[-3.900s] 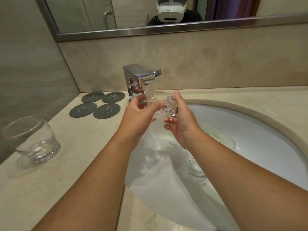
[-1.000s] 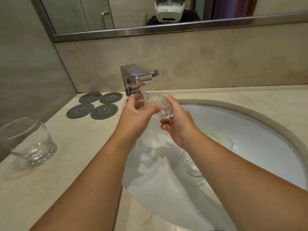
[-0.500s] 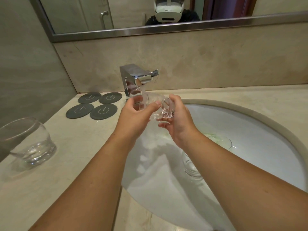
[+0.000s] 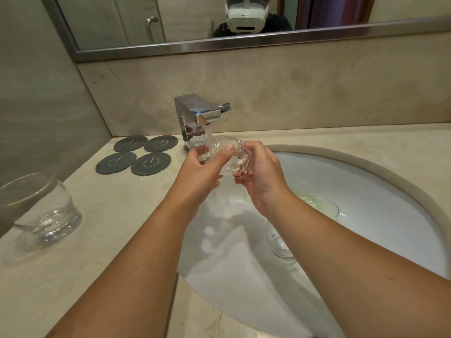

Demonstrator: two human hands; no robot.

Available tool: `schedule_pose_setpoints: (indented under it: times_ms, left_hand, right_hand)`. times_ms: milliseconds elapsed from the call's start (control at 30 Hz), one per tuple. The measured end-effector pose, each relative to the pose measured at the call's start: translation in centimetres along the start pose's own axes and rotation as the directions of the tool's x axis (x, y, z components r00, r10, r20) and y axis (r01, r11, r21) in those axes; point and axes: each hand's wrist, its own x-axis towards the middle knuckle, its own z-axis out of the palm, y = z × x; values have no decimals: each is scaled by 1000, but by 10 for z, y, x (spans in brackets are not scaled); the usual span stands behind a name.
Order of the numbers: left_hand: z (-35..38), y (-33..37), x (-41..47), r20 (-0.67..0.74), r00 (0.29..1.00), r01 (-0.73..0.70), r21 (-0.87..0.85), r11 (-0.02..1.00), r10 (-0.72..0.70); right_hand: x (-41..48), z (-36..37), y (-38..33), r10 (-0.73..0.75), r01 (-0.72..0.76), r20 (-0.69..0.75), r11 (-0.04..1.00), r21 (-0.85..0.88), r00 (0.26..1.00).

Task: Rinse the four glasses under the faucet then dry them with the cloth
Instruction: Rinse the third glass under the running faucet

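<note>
A glass (image 4: 225,156) is gripped under the running faucet (image 4: 195,113) by the curled left hand (image 4: 203,173) and right hand (image 4: 262,173). 4 coasters (image 4: 151,163) are laid at the counter's (image 4: 109,215) back-left corner.

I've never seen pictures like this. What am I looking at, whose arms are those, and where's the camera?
No machine here: a person wears a camera on the head, looking down, so both arms are theirs; the white headset shows in the mirror. The left hand and right hand hold a clear drinking glass tilted under water from the square chrome faucet. A second clear glass stands on the beige stone counter at left, near four dark grey round coasters. A third glass sits in the white sink basin, partly behind the right arm.
</note>
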Motion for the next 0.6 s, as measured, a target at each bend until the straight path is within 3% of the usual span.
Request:
schedule_pose_setpoints:
  times_ms: [133,267,467,600]
  left_hand:
    - [0,2,1,-31,999,-44,-15,999,44]
    - [0,4,1,-36,996,-83,-53,995,81]
    - [-3,-3,7,-19,992,-127,-43,991,126]
    - [1,1,1,28,999,-44,-65,997,46]
  right_hand:
    - [0,0,0,-14,14,0,1000,-19,1000]
    - [-1,-1,-1,86,-87,-20,991,-104,996]
    - [-2,1,-2,100,-100,9,994,38,995]
    - [-1,0,-2,76,-76,-3,996,52,997]
